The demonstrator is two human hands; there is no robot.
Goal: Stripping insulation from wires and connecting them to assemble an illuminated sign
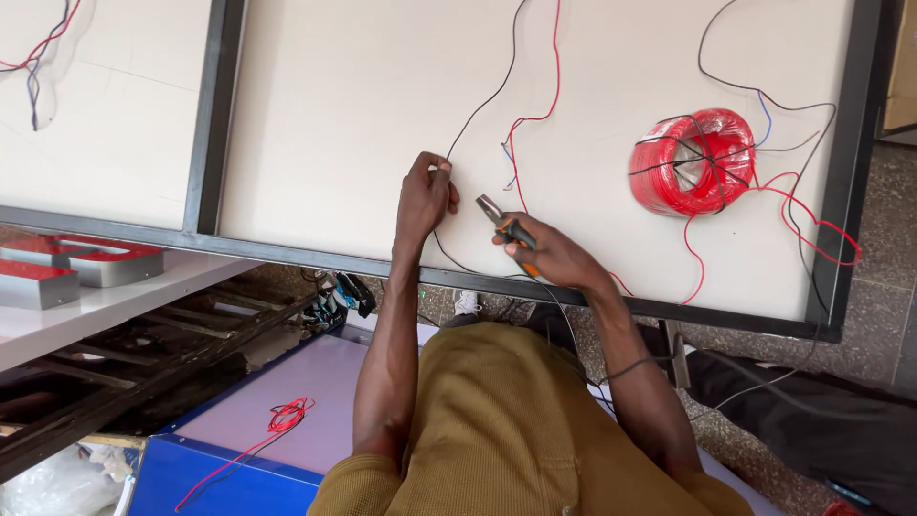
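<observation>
The black wire (478,110) is thin and long; it comes down from the far edge of the white panel (363,124), bends under the left hand (426,196), and then curves toward the near edge of the panel, where it passes under the right hand (554,256). The pliers (504,225) have a grey metal nose and handles in black and orange, and they lie in the right hand just beside the wire, close to the near edge. A red wire (554,67) runs down beside the black one, and a coil of red wire (693,161), wrapped with some black strands, rests toward the right edge of the panel. The panel is a large white board in a black frame (215,115), and a second panel of the same kind lies on its left. Below the near edge there is a grey tiled floor (893,287), a blue box (220,478) with a small bundle of red wire on it, and a white shelf (105,301) with red and metal letter shapes. The left arm is stretched forward, and the grip of the left hand is closed around the black wire, with the knuckles up. The right arm is bent and reaches from the right; its grip is closed around the handles of the pliers, with the nose pointing to the left hand. The nose seems nearly shut, but the view is too small to be sure.
</observation>
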